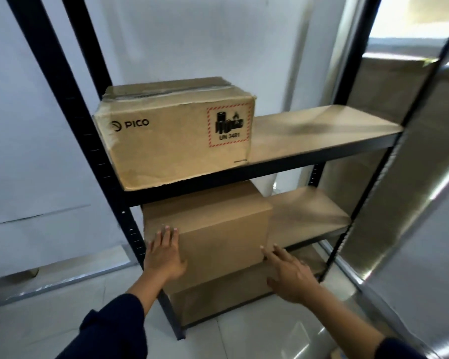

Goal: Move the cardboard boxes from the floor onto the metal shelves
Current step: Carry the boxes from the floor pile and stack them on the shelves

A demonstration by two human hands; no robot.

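- The plain box (208,229) sits on the middle shelf (309,216), below the PICO box (176,136), its front overhanging the edge.
- Left hand (163,252) lies flat on its front; right hand (288,270), fingers straight, touches its lower right corner (neither grip holds anything).
- Push evenly with both palms, square to the shelf.

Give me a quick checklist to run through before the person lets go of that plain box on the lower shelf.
1. Plain box on the middle shelf: ok, though its front overhangs the edge.
2. Left hand flat on the box front: ok.
3. Right hand at the box's lower right corner: ok, fingers straight.
4. Space behind the box to push deeper: cannot tell.
5. PICO box above sits steady: ok, slight overhang.
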